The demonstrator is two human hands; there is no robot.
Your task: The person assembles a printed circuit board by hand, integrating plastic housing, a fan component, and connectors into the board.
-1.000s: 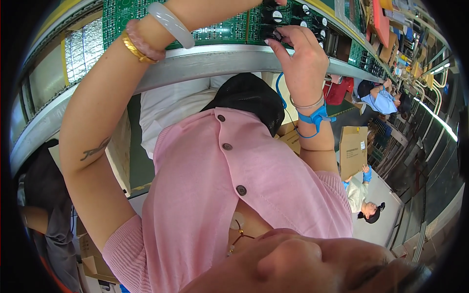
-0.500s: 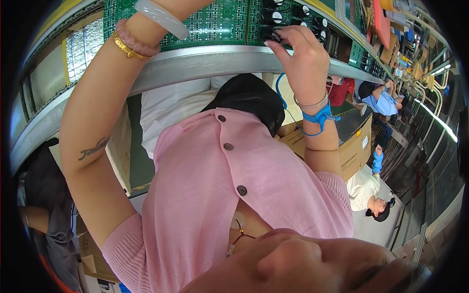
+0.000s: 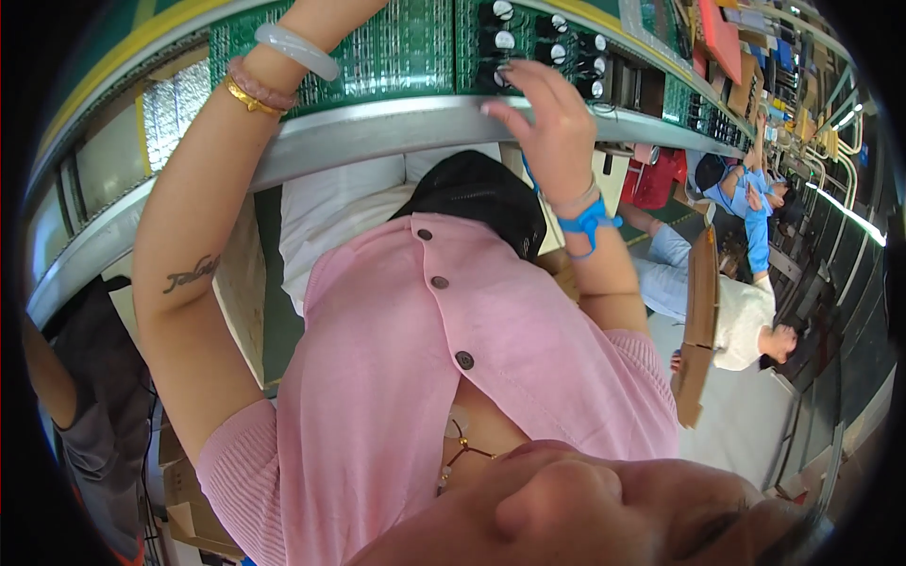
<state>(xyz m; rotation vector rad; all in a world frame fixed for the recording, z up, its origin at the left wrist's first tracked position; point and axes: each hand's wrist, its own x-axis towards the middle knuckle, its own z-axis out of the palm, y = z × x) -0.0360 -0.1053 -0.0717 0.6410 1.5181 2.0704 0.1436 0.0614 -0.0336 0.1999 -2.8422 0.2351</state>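
Note:
My right hand (image 3: 550, 118) is at the near edge of a green circuit board panel (image 3: 401, 52). Its thumb and fingers are apart, and nothing shows between them. The fingertips are close to a black round component with a pale top (image 3: 491, 75), one of several standing in rows on the panel. A blue wrist strap (image 3: 592, 219) circles my right wrist. My left arm reaches across the panel's left part, with a pale bangle (image 3: 297, 49) on the wrist. The left hand (image 3: 354, 8) is cut off by the upper edge, its fingers out of sight.
A metal rail (image 3: 377, 132) runs along the near side of the work line. More populated boards (image 3: 708, 118) stand farther right. One person carries a cardboard carton (image 3: 700, 325) at my right; another, in blue (image 3: 746, 189), is beyond. Dark clothing (image 3: 104, 396) shows at my left.
My right hand has let go of a black component and drawn slightly left and nearer me, its fingers spreading. The carton by my right arm has moved away with a person.

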